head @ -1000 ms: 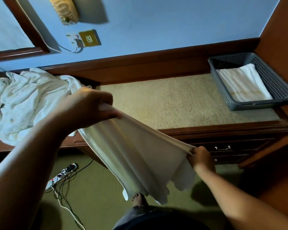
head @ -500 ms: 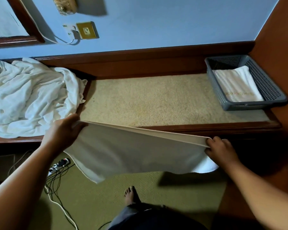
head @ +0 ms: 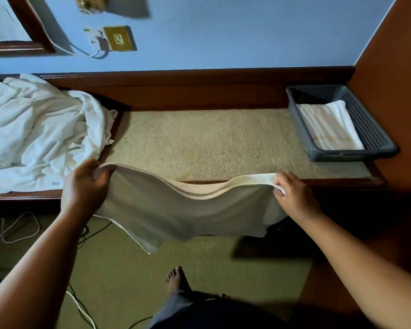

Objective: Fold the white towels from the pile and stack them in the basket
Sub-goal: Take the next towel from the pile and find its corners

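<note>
Pile [head: 38,129]: crumpled white towels at the left end of the counter [head: 211,143]; much left to fold.
Held towel [head: 183,210]: doubled, hanging in the air along the counter's front edge, sagging in the middle.
Basket [head: 351,156], right end: one folded towel [head: 330,124] inside, apparently done.
Left hand [head: 86,186], right hand [head: 294,195]: each pinches a top corner, fingers curled over the hem.

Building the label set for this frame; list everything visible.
beige carpeted desk top: 1, beige, centre
loose white towel: 1, white, held along desk front
crumpled white towel pile: 1, white, desk left
grey perforated plastic basket: 1, grey, desk right
folded white towel: 1, white, inside basket
brass wall plate: 1, gold, upper wall
floor cables: several, white and black, floor left
bare foot: 1, floor, bottom centre
left hand: 1, grips towel's left end
right hand: 1, grips towel's right end
</note>
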Motion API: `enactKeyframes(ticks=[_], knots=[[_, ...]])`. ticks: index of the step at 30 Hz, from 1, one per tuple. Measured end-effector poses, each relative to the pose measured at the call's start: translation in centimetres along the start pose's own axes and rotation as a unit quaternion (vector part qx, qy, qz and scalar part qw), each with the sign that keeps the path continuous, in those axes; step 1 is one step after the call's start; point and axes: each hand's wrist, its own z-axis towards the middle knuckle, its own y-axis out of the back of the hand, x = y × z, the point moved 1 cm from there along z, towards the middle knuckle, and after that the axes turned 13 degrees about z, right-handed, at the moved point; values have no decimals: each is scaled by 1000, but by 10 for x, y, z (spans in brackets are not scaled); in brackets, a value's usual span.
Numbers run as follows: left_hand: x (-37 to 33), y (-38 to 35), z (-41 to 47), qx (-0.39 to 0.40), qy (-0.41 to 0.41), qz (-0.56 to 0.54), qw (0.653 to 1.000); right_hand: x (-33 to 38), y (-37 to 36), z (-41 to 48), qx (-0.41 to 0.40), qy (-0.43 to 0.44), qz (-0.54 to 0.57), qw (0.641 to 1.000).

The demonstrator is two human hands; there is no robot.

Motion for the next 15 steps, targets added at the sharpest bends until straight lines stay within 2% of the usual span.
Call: enactKeyframes(ticks=[3, 6, 10, 12, 14, 15], knots=[[16, 3, 6, -11, 23, -3, 1000, -32, 12, -4, 18, -20, -79, 997], [21, -1, 5, -6, -24, 26, 999, -57, 19, -7, 3, -20, -118, 993], [20, -7, 5, -10, -79, 130, 988, -58, 22, 13, -31, -132, -111, 985], [27, -8, 3, 1, -77, 179, 981, -61, 18, 25, -44, -170, -77, 982], [42, -12, 9, 29, -23, 201, 979, -62, 15, 36, -55, -178, -69, 980], [48, -14, 12, 46, 42, 186, 981, -61, 13, 43, -60, -192, -57, 978]])
